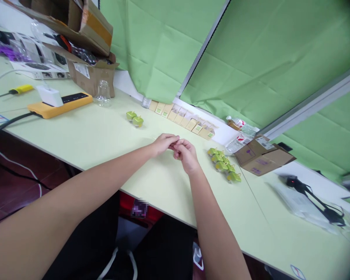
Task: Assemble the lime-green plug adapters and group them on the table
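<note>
My left hand and my right hand meet over the middle of the table, with their fingertips pinched together. Whatever lies between the fingers is hidden or too small to make out. Beyond the left hand stand two small clear cups with green tops, side by side. To the right of my right hand, several more of these green-topped cups are grouped closely in rows. Behind the hands, a line of small tan boxes runs along the wall.
At left are an orange power strip with a white plug, a yellow screwdriver, a clear plastic bottle and open cardboard boxes. Another carton and plastic bottles stand right. A black stand lies beyond.
</note>
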A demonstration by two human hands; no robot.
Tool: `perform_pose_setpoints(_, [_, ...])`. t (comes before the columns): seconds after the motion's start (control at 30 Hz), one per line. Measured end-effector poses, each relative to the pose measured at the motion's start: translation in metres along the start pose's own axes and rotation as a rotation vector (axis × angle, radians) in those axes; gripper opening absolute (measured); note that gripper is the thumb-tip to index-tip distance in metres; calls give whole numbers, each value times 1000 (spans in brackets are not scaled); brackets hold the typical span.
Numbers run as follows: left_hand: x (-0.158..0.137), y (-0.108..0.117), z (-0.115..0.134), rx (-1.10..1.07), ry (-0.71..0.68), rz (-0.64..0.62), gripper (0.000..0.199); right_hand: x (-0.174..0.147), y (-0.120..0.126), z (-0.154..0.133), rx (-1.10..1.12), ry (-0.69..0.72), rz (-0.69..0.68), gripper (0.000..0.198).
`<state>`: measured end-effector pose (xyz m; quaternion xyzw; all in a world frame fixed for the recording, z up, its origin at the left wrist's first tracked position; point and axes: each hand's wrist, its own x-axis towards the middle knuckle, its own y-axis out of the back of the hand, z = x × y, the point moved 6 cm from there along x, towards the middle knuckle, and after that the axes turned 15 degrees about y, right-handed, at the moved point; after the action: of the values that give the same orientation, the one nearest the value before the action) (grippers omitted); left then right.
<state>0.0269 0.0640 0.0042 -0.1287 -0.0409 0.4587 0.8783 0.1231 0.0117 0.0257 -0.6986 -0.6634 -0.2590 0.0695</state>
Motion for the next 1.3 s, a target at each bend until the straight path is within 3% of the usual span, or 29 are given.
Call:
perform_pose_setpoints(0.07, [4, 9, 0, 25, -25, 117, 17, 2, 27, -6, -354, 130, 189, 13])
perform_pose_setpoints(0.13, [6, 16, 1, 101, -57, 211, 17, 0, 44, -13, -726, 237, 269, 21])
perform_pose_setpoints(0.2, [6, 17, 0, 167, -89, 227, 17, -1, 48, -7, -962, 198, 187, 33])
perform_pose_setpoints(0.27, [6, 16, 0, 205, -106, 214, 18, -3, 46, 9, -1037, 35, 22, 36])
perform_pose_setpoints(0.33, [6, 14, -1, 218, -113, 203, 21, -6, 40, 22, -1037, -98, -123, 36])
perform_pose_setpoints(0.4, [6, 13, -1, 210, -117, 195, 26, -7, 34, 26, -1033, -128, -181, 36])
perform_pose_setpoints(0.73, [6, 19, 1, 196, -153, 217, 25, -3, 18, 16, -777, 98, -207, 27])
perform_pose_setpoints(0.97, [8, 30, 10, 182, -215, 291, 18, -7, 8, 9, -714, 187, -309, 42])
perform_pose_setpoints(1.13, [6, 31, 10, 182, -196, 294, 19, -3, 9, 11, -711, 220, -254, 22])
perform_pose_setpoints(1.3, [6, 30, 8, 174, -161, 298, 20, -2, 16, 15, -649, 131, -149, 23])
